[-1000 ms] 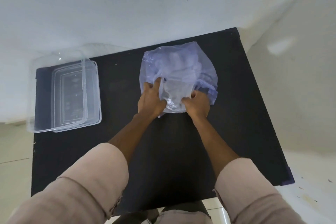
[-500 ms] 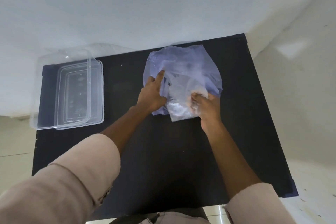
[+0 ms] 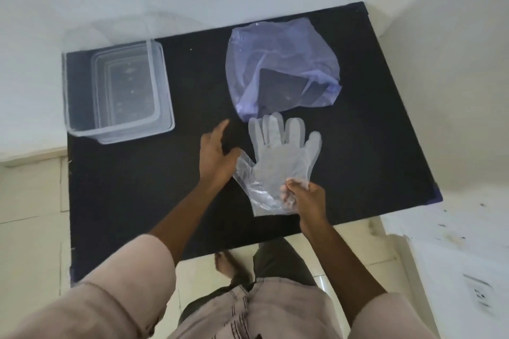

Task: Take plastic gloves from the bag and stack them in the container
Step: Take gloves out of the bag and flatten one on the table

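A clear plastic glove is spread out flat over the black table, fingers pointing away from me. My right hand pinches it at the cuff. My left hand hovers just left of the glove with fingers apart, its thumb close to the glove's thumb, holding nothing. The pale blue plastic bag lies slack behind the glove at the table's far middle. A clear rectangular container stands at the far left of the table and looks empty.
The black table sits in a corner, with white walls behind and to the right. Its front edge is close to my legs. A foot and tiled floor show below. A wall socket is at the lower right.
Both hands have left the bag. My right hand has drawn a glove out and toward me; the left hand let go of the bag, which now lies slack.
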Motion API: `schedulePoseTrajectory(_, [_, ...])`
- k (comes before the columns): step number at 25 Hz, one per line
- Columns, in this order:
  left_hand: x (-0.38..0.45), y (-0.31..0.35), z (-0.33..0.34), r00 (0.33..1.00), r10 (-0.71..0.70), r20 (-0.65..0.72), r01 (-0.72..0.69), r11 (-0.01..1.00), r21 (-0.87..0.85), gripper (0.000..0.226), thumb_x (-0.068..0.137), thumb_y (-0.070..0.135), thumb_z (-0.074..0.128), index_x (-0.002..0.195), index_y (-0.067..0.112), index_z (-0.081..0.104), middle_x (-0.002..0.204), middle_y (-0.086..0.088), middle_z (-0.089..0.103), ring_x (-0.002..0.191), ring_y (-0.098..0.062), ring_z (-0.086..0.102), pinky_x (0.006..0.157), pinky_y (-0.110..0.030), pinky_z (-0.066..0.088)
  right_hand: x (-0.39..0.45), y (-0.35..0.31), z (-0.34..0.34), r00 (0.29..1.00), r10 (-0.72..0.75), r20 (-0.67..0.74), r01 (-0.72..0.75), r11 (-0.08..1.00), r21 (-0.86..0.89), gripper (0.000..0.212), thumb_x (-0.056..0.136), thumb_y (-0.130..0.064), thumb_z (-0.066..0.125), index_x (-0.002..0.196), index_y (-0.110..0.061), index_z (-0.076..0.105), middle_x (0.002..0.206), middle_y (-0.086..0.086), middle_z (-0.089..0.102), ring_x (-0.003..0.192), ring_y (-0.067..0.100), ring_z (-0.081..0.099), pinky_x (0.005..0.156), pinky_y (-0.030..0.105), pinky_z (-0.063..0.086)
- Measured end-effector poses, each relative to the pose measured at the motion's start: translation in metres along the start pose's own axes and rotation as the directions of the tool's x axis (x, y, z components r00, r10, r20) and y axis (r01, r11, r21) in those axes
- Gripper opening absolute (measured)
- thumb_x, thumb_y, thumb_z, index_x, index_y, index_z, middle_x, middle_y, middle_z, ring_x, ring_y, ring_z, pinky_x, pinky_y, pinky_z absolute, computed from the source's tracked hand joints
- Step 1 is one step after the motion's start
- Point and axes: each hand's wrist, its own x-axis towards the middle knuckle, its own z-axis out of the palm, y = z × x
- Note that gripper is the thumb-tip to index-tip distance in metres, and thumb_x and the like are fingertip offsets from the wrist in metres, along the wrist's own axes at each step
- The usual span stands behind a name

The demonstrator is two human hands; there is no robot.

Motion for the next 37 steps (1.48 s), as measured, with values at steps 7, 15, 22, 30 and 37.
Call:
schedulePoseTrajectory(7, [-0.117,-0.08,-0.038,0.817,-0.568,0.097,0.562,0.748,-0.353,0.023,0.094,0.025,0.057,0.117,0.023,0.058,0.109,-0.005,0.068,0.094,-0.02,0.066,0.078,-0.041,0.058,-0.036,0.06,0.05,0.999,-0.038,0.034,0.04,0.997,-0.063,0.014,0.091,-0.008,0.062,0.095,0.003,0.07,0.07,0.008,0.068,0.056,0.016,0.06,0.049,0.019,0.052])
schedulePoseTrajectory(15, [-0.107,-0.087,-0.064,0.789,-0.606,0.1,0.59,0.702,-0.398,0.017,0.092,0.027,0.058,0.102,0.017,0.067,0.102,-0.007,0.072,0.092,-0.022,0.069,0.071,-0.036,0.057,-0.046,0.063,0.05,0.997,-0.022,0.072,0.035,0.982,-0.185,0.025,0.084,-0.012,0.07,0.105,-0.001,0.066,0.097,0.01,0.069,0.081,0.023,0.066,0.066,0.027,0.054])
schedulePoseTrajectory(22, [-0.097,-0.079,-0.054,0.759,-0.619,0.201,0.65,0.708,-0.277,0.018,0.086,0.024,0.064,0.098,0.011,0.069,0.095,-0.007,0.073,0.076,-0.02,0.065,0.063,-0.032,0.05,-0.047,0.058,0.037,0.998,-0.006,0.065,0.026,0.948,-0.319,0.032,0.087,-0.026,0.068,0.114,-0.012,0.059,0.107,0.005,0.064,0.094,0.023,0.064,0.08,0.039,0.056])
schedulePoseTrajectory(30, [-0.09,-0.068,-0.05,0.78,-0.613,0.125,0.62,0.732,-0.284,0.015,0.086,0.026,0.067,0.092,0.012,0.07,0.087,-0.003,0.071,0.075,-0.015,0.06,0.064,-0.029,0.047,-0.062,0.064,0.02,0.784,-0.598,0.167,0.426,0.321,-0.846,0.062,0.078,-0.043,0.074,0.126,-0.012,0.048,0.128,0.015,0.053,0.114,0.032,0.054,0.093,0.044,0.047])
schedulePoseTrajectory(37, [-0.082,-0.032,-0.058,0.725,-0.631,0.275,0.681,0.599,-0.421,0.014,0.083,0.023,0.064,0.088,0.012,0.07,0.079,-0.002,0.069,0.074,-0.018,0.06,0.069,-0.034,0.049,-0.076,0.055,0.054,0.548,-0.583,0.599,0.682,-0.103,-0.724,0.089,0.06,-0.076,0.061,0.124,-0.015,0.052,0.122,0.013,0.062,0.106,0.032,0.06,0.087,0.046,0.052])
